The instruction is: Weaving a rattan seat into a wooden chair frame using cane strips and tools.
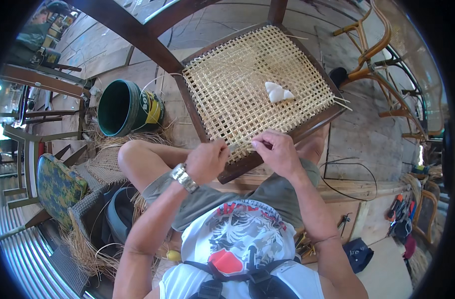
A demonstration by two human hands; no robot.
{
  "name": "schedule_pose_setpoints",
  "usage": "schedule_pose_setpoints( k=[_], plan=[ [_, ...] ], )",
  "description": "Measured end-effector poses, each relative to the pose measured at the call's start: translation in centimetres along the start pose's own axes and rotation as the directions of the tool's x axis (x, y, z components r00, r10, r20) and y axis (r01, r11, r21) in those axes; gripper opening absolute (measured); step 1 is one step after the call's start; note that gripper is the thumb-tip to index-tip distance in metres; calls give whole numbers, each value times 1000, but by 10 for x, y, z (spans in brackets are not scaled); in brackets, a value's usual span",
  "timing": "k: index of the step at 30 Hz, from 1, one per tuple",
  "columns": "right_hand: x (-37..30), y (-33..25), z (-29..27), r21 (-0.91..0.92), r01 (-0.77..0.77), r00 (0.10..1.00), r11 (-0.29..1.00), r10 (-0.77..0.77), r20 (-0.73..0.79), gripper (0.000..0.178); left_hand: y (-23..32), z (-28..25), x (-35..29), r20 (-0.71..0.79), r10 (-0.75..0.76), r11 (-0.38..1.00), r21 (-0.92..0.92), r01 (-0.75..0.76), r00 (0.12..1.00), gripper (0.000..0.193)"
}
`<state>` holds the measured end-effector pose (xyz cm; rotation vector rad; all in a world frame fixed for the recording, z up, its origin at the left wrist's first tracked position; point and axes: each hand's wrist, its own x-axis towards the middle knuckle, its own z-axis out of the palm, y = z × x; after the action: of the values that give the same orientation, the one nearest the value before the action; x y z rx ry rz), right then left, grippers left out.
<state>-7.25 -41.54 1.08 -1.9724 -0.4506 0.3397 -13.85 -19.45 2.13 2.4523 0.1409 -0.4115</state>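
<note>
A dark wooden chair [218,174] stands tipped before my knees, its seat of woven pale cane [227,92] facing me. At the near corner of the weave, my left hand [206,162] is closed, fingers curled against the cane; whatever it grips is hidden. My right hand [277,152] pinches a thin pale cane strand at the near edge, thumb and forefinger together, just right of the left hand. A lumpy white piece [277,92] rests on the right part of the seat. Loose strand ends [343,101] stick out past the right corner.
To the left stands a dark green bucket [120,107] with loose cane fibres around it. A camouflage-patterned cushion [60,187] and more fibre bundles [85,249] lie lower left. Curved rattan chairs [372,60] stand at right. Hand tools [402,214] hang or lie at lower right.
</note>
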Motion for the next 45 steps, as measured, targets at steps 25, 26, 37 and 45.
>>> schedule_pose_setpoints(
  k=[25,26,37,45],
  plan=[
    [11,12,12,-413,100,990,905,-47,136,16,10,23,15,37,-97,974,-201,102,995,34],
    [11,9,14,-431,117,984,895,-46,171,14,13,20,15,140,-226,912,-317,260,964,40],
    [-4,-1,28,-494,176,983,852,-179,42,12,1,-23,-7,-123,-2,971,237,31,992,29],
    [27,-18,14,206,202,962,957,-234,143,22,36,-135,-24,-201,323,925,276,-263,925,29]
  ],
)
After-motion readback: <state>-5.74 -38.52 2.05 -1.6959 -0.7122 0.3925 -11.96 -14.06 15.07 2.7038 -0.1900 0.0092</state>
